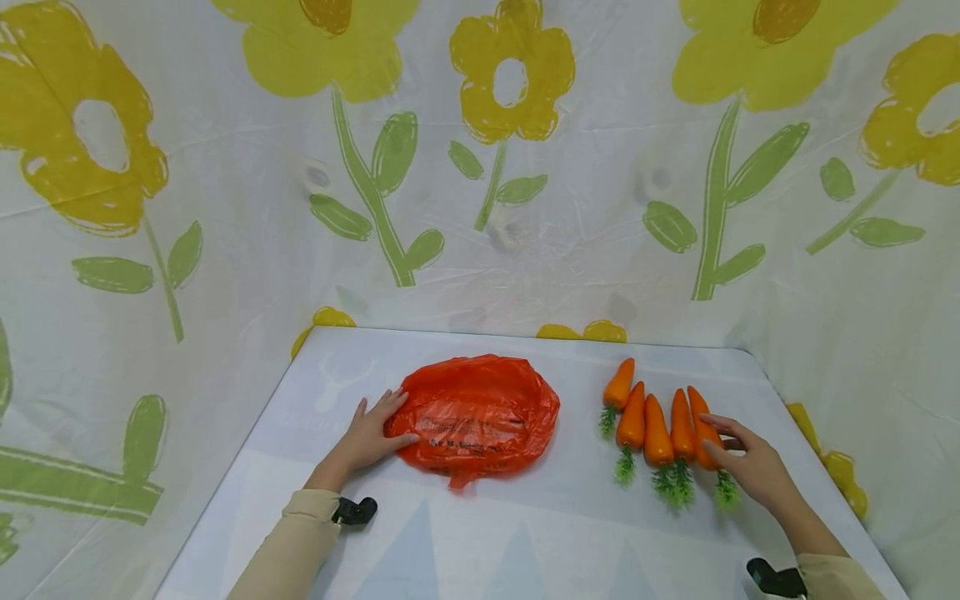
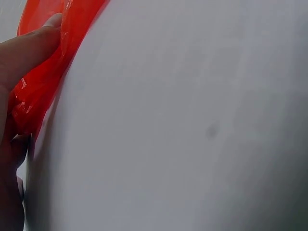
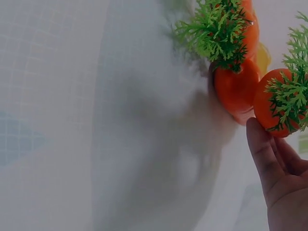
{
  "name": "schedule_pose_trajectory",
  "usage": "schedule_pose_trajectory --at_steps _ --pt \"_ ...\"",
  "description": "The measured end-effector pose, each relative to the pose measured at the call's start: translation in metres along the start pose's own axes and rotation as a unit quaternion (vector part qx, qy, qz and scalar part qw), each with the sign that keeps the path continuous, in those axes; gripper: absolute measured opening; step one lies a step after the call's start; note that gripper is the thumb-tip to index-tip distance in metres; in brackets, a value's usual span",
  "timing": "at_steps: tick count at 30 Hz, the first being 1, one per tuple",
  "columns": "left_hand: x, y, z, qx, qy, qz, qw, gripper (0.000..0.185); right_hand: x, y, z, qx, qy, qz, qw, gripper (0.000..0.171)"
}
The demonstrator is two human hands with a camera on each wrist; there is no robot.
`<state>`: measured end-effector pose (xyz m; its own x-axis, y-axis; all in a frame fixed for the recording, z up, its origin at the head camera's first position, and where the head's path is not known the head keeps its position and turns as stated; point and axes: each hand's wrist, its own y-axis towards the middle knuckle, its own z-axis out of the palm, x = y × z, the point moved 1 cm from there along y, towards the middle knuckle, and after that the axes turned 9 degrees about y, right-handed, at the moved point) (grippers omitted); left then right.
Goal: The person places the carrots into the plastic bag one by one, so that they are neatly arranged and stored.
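Nearest, beige sleeves [image 1: 288,546] reach over the desk [image 1: 480,542], each with a black wrist device [image 1: 356,510]. The left hand [image 1: 372,435] rests spread on the near-side edge of a red plastic bag [image 1: 480,408], thumb and fingers wide apart; that spread probably steadies such light, crumpled plastic. Its wrist view is mostly bare desk, so I can't tell whether any fold is nipped. The bag lies between the hands, its long axis running crosswise from left hand towards right.

The right hand [image 1: 752,465] is partly closed, pinching the end carrot [image 1: 701,433] between thumb and fingers; being outermost, it seems the easiest to reach. Four other carrots [image 1: 657,433] lie beside it, on the left-hand side. All five have their long axes running roughly away from the person, narrow tips farther off, leafy tops nearer; the held one's tip leans leftward. Beyond both hands hangs flower-printed cloth [image 1: 585,258].
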<state>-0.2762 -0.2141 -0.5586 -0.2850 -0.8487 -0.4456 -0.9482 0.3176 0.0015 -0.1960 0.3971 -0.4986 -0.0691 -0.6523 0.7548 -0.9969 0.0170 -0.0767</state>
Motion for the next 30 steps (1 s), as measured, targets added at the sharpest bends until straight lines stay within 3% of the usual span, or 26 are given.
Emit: schedule_pose_trajectory --at_steps 15,30 --pt "-0.001 0.001 0.002 -0.002 -0.001 -0.004 1.0 0.092 0.011 0.002 0.006 0.0 0.017 -0.012 1.0 0.064" --pt "0.002 0.003 0.007 -0.009 0.009 -0.003 0.9999 0.094 0.029 0.004 0.017 -0.002 0.022 -0.05 0.998 0.056"
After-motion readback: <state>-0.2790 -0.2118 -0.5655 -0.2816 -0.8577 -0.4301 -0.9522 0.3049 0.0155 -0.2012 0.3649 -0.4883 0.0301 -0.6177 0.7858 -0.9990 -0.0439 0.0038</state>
